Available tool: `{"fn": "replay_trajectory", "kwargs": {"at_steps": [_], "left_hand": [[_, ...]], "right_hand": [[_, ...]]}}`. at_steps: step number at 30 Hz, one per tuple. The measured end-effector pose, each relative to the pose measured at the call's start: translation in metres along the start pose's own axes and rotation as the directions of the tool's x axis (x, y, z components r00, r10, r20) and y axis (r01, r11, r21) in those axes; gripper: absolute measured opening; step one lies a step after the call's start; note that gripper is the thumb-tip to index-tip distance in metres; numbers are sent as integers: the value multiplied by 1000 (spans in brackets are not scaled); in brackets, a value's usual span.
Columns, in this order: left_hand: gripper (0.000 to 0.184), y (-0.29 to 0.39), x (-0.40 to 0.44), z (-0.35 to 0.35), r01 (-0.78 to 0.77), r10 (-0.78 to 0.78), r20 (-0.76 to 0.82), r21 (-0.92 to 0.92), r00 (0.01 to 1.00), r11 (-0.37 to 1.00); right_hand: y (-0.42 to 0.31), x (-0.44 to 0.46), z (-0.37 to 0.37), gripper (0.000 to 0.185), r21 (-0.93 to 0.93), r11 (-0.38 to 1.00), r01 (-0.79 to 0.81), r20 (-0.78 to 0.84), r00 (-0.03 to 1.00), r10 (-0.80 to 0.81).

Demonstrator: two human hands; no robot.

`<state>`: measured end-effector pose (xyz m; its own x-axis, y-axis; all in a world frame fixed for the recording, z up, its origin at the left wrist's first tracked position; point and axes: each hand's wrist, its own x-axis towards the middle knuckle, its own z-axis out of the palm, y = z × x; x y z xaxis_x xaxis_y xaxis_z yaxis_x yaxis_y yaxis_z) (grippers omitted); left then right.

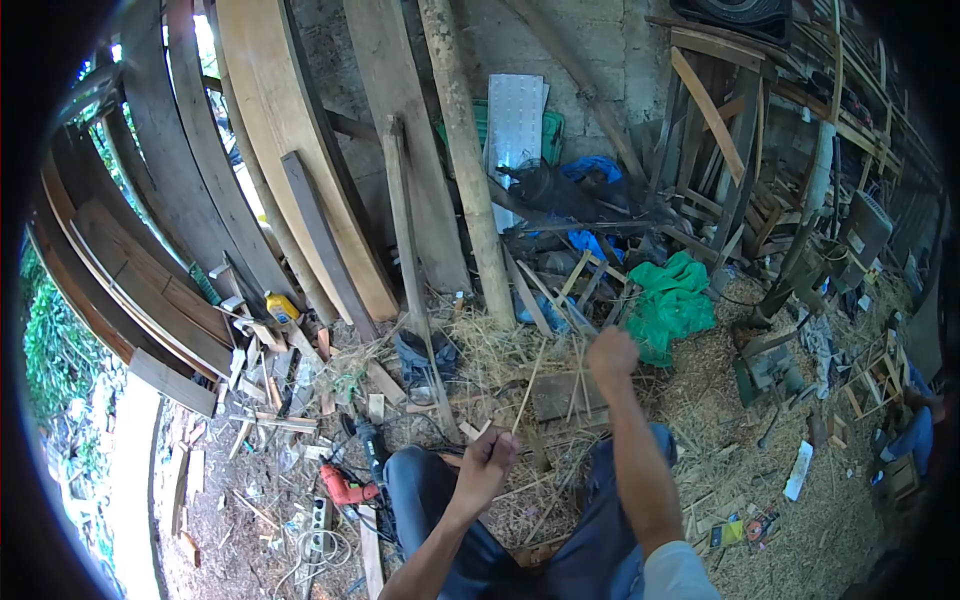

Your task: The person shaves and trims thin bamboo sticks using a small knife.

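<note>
My left hand is closed above my left knee, pinching a thin pale stick that slants up and away. My right hand is raised in front of my right knee, fingers wrapped into a fist. A bluish-grey, blade-like shape shows just beyond that fist, but I cannot tell whether the fist holds it. Between my knees a worn wooden block lies among straw and shavings, with several thin strips near it.
A red power drill and an extension socket with a white cord lie left of my legs. Tall planks and a round pole lean ahead. Green netting lies at right, and a person's sleeve shows at the far right.
</note>
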<state>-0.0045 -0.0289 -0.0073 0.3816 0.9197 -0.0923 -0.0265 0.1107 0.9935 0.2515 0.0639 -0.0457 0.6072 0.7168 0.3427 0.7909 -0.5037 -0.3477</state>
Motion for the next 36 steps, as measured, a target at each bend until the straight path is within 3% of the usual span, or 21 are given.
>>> {"fn": "replay_trajectory", "kwargs": {"at_steps": [2,4,6,7,9,10,12,16,18,20,22,23,25,26,30,34,36], "left_hand": [[25,-1,3,-13,-16,16,0,40,1000,999],[27,0,19,-19,154,-155,-32,-52,987,987],[28,-7,31,-20,171,-174,-34,-75,984,982],[27,-6,34,-19,167,-170,-24,-79,985,983],[27,2,33,-11,154,-155,-16,-44,988,987],[27,-1,33,-8,159,-160,-15,-40,987,986],[27,-9,33,-5,0,9,-79,105,997,994],[24,-13,38,-2,-107,109,-66,32,992,994],[24,1,30,0,-65,67,-46,54,997,996],[23,3,22,4,-26,28,-24,75,999,997],[25,-10,5,1,17,-18,5,71,1000,997],[25,-9,5,-5,18,-18,0,83,1000,996],[25,-7,11,-15,142,-143,-7,-79,990,987],[26,-6,15,-16,200,-203,-1,-166,979,966],[24,-2,29,-11,172,-172,19,-216,985,961],[24,6,24,-3,72,-67,60,-90,996,993],[25,6,19,-4,103,-95,81,-107,992,989]], "right_hand": [[-12,-8,-11,23,56,998,-9,0,1000,9],[-33,-37,-39,15,356,924,135,142,970,-197],[-49,-69,-52,11,358,850,386,48,902,-430],[-54,-78,-47,11,357,854,378,52,905,-422],[-61,-88,-36,9,305,759,575,-51,806,-590],[-60,-87,-33,9,309,762,570,-48,809,-586],[-62,-82,-30,9,311,788,532,-44,836,-547],[-63,-77,-23,11,262,835,483,12,864,-503],[-63,-70,-18,15,181,865,467,-26,882,-471],[-44,-37,-18,17,-19,967,253,17,967,-253],[-22,-8,-24,15,56,976,212,-24,977,-211],[-25,-12,-22,15,69,975,210,-23,978,-209],[-27,-25,-25,14,233,944,232,-43,973,-229],[-29,-37,-28,13,284,907,310,-42,949,-312],[-51,-80,-28,8,390,766,512,-51,842,-537],[-51,-72,-24,12,334,805,491,11,851,-524],[-41,-54,-24,14,65,923,379,15,925,-381]]}}
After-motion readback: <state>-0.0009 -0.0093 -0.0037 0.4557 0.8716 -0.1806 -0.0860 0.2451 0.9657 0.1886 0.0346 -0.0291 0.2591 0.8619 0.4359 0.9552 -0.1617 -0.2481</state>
